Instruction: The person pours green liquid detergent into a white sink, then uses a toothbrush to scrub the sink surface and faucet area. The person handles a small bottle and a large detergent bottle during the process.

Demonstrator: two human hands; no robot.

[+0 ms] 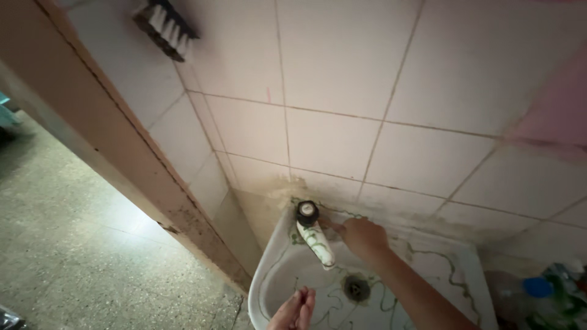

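White basin (269,287), tap (315,239) on rim, drain (356,287) inside

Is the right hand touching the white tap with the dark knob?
Touching. The head view shows the right hand with fingertips against the white tap with the dark knob, no gap visible.

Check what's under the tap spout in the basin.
Under the tap: the basin bowl with dark, greenish cracks or stains, the drain, and the left hand low in the bowl. The right hand hides the rim beside the tap.
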